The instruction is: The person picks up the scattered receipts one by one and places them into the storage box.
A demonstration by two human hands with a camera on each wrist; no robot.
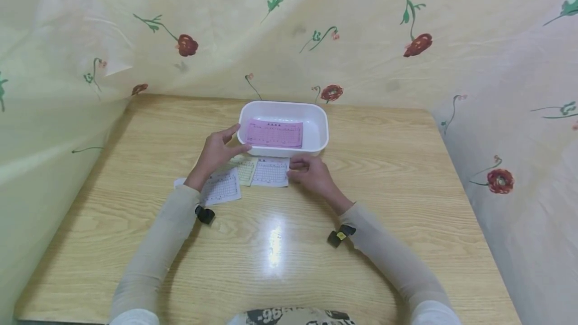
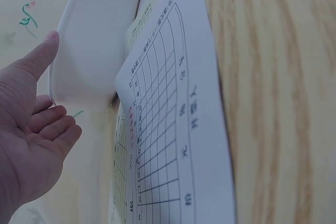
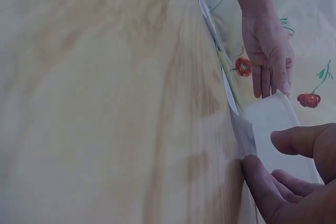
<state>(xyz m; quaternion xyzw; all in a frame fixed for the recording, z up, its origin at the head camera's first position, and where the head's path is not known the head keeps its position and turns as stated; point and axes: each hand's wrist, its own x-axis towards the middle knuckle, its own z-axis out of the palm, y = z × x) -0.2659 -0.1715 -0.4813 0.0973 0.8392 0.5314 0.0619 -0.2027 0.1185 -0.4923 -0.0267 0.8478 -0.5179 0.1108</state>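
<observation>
Toward the worktop's far edge, unclenched left hand touches tub; unclenched right hand touches white slip.
Likely light, limp, easily creased: best pinched at its right edge.

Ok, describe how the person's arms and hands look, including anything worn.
The left hand and right hand are bare, without gloves. The left sleeve and right sleeve are long, close-fitting and pale beige, with whiter fabric higher up each arm. A small black device sits at the left wrist; a similar right-wrist device has a yellow patch.
</observation>
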